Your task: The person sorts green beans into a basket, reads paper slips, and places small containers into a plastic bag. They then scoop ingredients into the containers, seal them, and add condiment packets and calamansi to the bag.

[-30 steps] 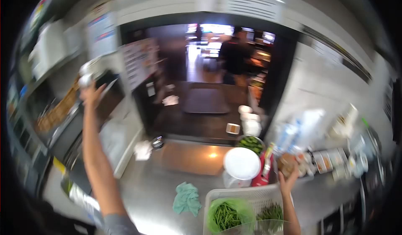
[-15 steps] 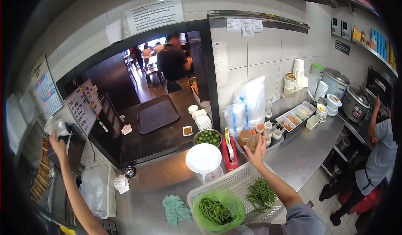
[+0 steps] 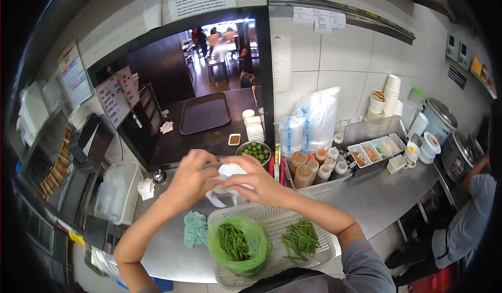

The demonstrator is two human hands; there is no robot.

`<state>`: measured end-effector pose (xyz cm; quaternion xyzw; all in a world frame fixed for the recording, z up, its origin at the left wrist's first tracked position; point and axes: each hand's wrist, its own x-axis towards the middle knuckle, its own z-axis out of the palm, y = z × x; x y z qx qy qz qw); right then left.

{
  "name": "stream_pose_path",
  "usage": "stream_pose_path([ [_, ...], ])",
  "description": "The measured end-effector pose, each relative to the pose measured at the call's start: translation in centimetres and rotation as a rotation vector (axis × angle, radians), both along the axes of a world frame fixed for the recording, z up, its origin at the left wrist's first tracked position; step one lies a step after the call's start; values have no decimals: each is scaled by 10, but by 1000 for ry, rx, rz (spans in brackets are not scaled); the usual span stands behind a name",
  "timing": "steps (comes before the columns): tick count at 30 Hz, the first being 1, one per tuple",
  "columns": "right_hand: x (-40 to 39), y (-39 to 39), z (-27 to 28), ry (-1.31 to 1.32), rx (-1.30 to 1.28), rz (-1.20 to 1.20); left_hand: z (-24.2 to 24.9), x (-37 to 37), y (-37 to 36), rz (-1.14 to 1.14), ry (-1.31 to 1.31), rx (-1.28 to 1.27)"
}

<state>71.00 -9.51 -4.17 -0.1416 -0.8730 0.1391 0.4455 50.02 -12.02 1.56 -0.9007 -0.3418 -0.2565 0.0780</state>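
Both my hands are raised at the middle of the counter, in front of the white scale pan (image 3: 234,169). My left hand (image 3: 194,182) has its fingers curled inward, and my right hand (image 3: 256,182) bends toward it with thumb and fingers drawn together. Between and just below the fingertips is a thin whitish strip (image 3: 215,199), too blurred to name. Below them stands a white perforated basket (image 3: 277,214). It holds a green plastic bag (image 3: 259,246) of green beans (image 3: 232,240) and a loose pile of green beans (image 3: 301,239).
A teal cloth (image 3: 195,229) lies left of the basket. Behind stand a bowl of green limes (image 3: 254,151), sauce bottles (image 3: 303,177) and topping containers (image 3: 372,153). A dark tray (image 3: 205,113) sits in the pass window. A co-worker (image 3: 465,225) stands at the right.
My left hand has come from the far left to the middle, and my right hand has moved left from the sauce bottles. The view has shifted. The person beyond the window has mostly left view.
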Motion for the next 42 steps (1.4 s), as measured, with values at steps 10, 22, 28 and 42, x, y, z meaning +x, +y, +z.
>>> stream_pose_path([
  [10, 168, 8, -3, -175, -123, 140, -96, 138, 11, -78, -402, -1086],
  [22, 251, 28, 23, -380, 22, 295, -135, 258, 18, 9, -633, -990],
  [28, 266, 63, 30, -600, 43, 154, -143, 254, 24, -19, -717, -1126],
  [42, 373, 390, 169, 1186, -445, -373, -126, 229, -71, 311, -920, -1051],
])
